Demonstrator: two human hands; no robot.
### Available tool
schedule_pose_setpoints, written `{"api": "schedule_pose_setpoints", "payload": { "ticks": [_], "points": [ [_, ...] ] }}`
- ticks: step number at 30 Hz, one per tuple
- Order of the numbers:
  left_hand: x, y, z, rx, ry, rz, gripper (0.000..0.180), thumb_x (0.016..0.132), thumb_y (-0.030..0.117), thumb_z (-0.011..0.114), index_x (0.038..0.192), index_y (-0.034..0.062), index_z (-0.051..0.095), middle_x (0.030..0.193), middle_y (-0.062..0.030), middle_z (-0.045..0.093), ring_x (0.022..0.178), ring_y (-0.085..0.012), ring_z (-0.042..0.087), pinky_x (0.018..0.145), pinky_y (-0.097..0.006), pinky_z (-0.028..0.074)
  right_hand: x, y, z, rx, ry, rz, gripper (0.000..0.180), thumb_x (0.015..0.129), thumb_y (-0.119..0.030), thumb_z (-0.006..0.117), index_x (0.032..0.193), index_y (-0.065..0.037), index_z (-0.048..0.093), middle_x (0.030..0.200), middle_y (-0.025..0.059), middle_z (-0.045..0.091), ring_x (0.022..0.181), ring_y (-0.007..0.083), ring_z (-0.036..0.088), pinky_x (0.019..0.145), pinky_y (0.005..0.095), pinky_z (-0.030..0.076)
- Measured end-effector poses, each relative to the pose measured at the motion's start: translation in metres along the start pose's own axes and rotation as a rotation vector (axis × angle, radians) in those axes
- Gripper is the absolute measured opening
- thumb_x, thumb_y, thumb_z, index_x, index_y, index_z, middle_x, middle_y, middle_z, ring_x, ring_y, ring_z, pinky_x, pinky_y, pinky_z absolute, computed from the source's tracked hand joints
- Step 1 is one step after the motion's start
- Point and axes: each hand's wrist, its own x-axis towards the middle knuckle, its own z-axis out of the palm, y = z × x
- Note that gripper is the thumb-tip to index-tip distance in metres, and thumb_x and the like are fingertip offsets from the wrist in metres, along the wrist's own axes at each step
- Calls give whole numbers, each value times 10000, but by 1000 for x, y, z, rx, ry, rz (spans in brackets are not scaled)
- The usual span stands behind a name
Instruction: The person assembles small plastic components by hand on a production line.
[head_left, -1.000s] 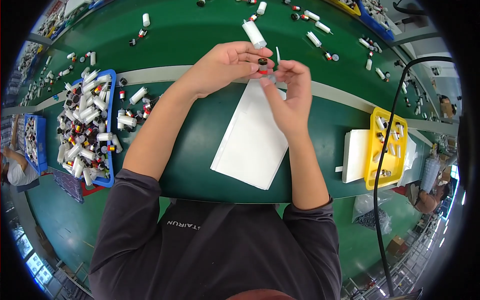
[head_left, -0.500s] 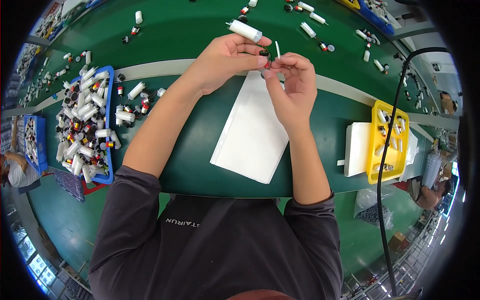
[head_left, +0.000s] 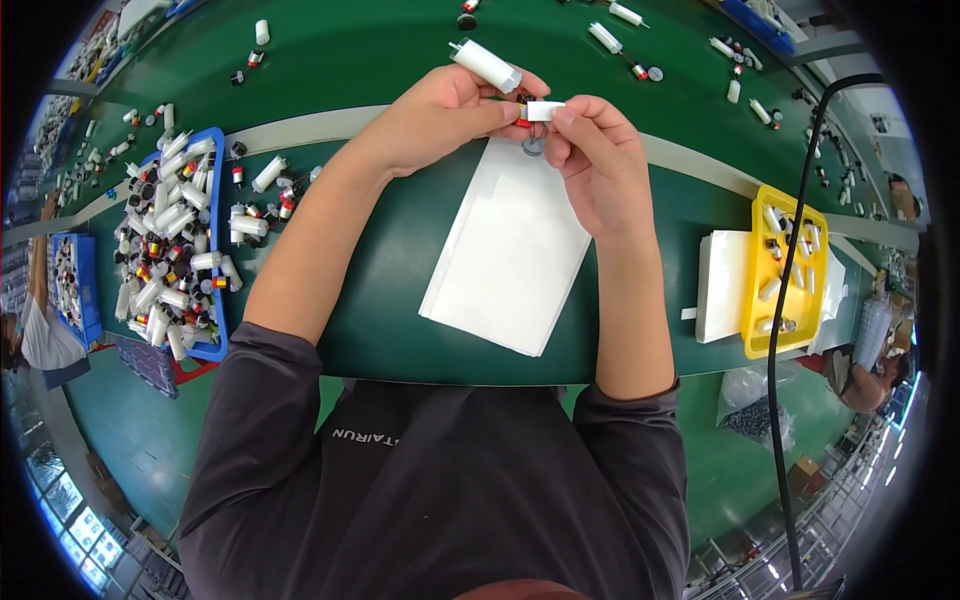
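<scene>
My left hand (head_left: pixel 435 120) holds a white cylinder (head_left: pixel 485 65) with clear ends, slanted across its fingers. Between the same hand's thumb and fingertips is a small red-and-black part (head_left: pixel 523 119), mostly hidden. A clear round disc (head_left: pixel 534 146) hangs just below it, by what looks like a thin wire. My right hand (head_left: pixel 605 160) pinches a small white strip (head_left: pixel 542 111) between thumb and fingers. The strip's left end lies against or very close to the red-and-black part. Under both hands, white sheets (head_left: pixel 505 265) lie on the green table.
On the left, a blue bin (head_left: pixel 218 200) is heaped with white cylinders and red-and-black parts, with more beside it. A yellow tray (head_left: pixel 752 335) with several pieces stands right, by white paper (head_left: pixel 722 285). A black cable (head_left: pixel 772 380) runs past it. Loose pieces dot the far green surface.
The white strip has turned from upright and edge-on to lying flat, and has come left against the red-and-black part. The clear disc now shows below my fingers.
</scene>
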Motion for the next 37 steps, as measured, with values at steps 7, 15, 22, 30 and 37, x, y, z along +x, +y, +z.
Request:
{"api": "schedule_pose_setpoints", "payload": {
  "ticks": [7, 15, 22, 30, 37],
  "points": [
    [0, 4, 6, 41, 21, 21, 271, 1000, 28, 559, 1263, -25, 597, 1183, -95, 651, 1077, -151, 661, 955, -294, 571, -1, 6, 7, -191, 126, -3, 81, 907, -44, 704, 954, 6, 662, 810, 41, 662, 659, 88, 557, 613, 228, 434],
    [-3, 6, 7, 7, 51, -8, 329, 965, 72, 641, 1278, -26, 621, 1136, -111, 694, 996, -138, 690, 916, -276, 570, -5, 22, 19, -380, 298, -218, 119, 916, -66, 722, 972, 13, 653, 837, 22, 678, 680, 38, 560, 604, 186, 441],
    [-3, 3, 14, 19, 124, 32, 320, 936, 22, 665, 1251, -27, 650, 1109, -122, 708, 989, -149, 694, 906, -295, 580, -10, 32, 26, -355, 355, -328, 127, 924, -82, 731, 972, -4, 642, 865, 4, 665, 721, 25, 551, 641, 180, 431],
    [-2, 6, 15, -84, 70, 86, 309, 940, -4, 654, 1245, -56, 647, 1167, -153, 701, 1045, -201, 698, 942, -329, 593, 0, 34, 14, 145, 206, -66, 142, 943, -178, 708, 1038, -122, 618, 954, -35, 610, 901, 75, 525, 806, 265, 390],
    [-9, 40, -25, 246, 91, 286, 464, 927, -28, 665, 1381, -3, 573, 1210, -187, 691, 1096, -266, 688, 963, -362, 575, -3, 17, 6, -750, 122, -119, 176, 933, -208, 727, 995, -83, 621, 853, -38, 623, 800, 37, 537, 762, 195, 424]
  ]
}}
